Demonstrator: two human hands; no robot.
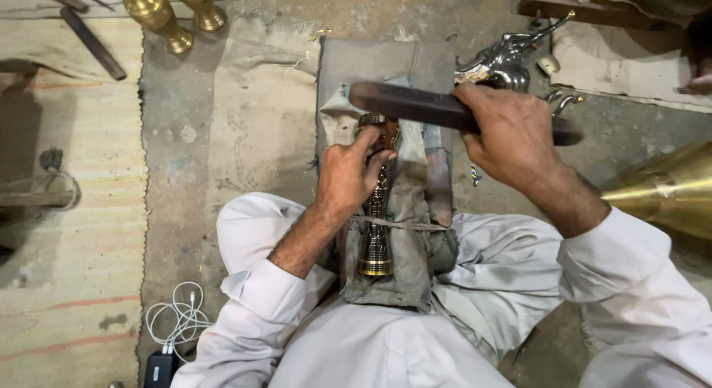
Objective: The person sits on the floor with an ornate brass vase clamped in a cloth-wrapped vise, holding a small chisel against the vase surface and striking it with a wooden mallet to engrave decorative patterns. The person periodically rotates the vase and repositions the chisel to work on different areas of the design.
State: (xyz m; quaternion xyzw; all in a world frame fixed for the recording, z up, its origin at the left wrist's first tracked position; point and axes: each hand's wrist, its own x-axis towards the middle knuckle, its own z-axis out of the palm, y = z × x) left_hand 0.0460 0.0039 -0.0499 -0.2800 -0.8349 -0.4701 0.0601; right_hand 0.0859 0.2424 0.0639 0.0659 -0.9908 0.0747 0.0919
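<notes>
while the person sits on the floor (185,121) with knees spread at the bottom of the frame, a grey cloth pad (404,240) lies between the legs, running up to the centre. at the right edge a big brass cone (667,191) juts in. a striped mat (67,232) covers the left side. the right hand (512,136), right of centre, is closed around a long dark bar (415,105) held level across the top of the pad. the left hand (348,173), at centre, presses an upright brass stem (376,225) against the pad, fingers curled on its upper part, thumb and forefinger pinching near the top; a cord crosses the stem lower down. just above the right hand lie shiny silver metal parts (504,62). two brass stands (174,14) rest at upper left, beside dark rods (93,40). a white cable (178,317) is coiled at lower left, running to a black charger (159,369).
</notes>
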